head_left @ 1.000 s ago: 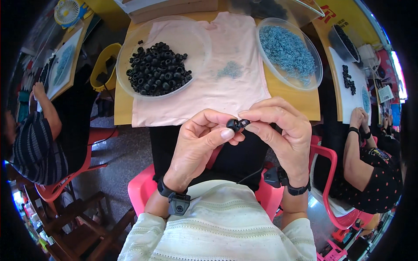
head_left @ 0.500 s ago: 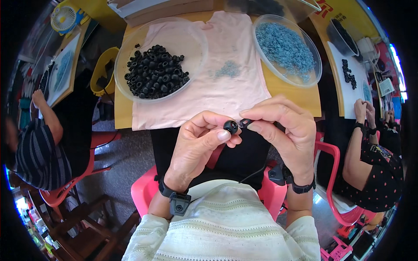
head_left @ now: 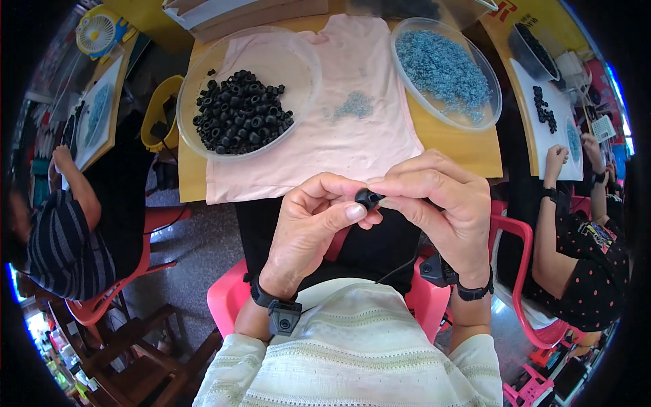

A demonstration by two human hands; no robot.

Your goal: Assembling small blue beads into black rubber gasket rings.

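My left hand point(head_left: 311, 216) pinches a small round black part with a hole point(head_left: 367, 198) between thumb and forefinger, just past the near edge of the table. Against its right side press the thumb and forefinger of my right hand point(head_left: 437, 202); the smaller dark piece in this pinch is mostly hidden by the fingertips. Beyond my hands, to the left, a clear round tray point(head_left: 298, 54) holds a heap of black hollow parts point(head_left: 241, 112). A second clear tray point(head_left: 496, 102), at the right, carries many tiny light-blue pieces point(head_left: 444, 71).
Pink cloth point(head_left: 298, 173) covers the middle of the wooden table point(head_left: 475, 152), with some blue pieces point(head_left: 354, 106) scattered on it. A yellow bin point(head_left: 157, 115) stands left of the table. Co-workers sit on both sides, one with a striped sleeve point(head_left: 64, 237), another in dotted black clothing point(head_left: 590, 271).
My right fingertips have moved left until they meet the round black part; a gap showed between the two pieces before. At the right, the co-worker's hands have moved apart.
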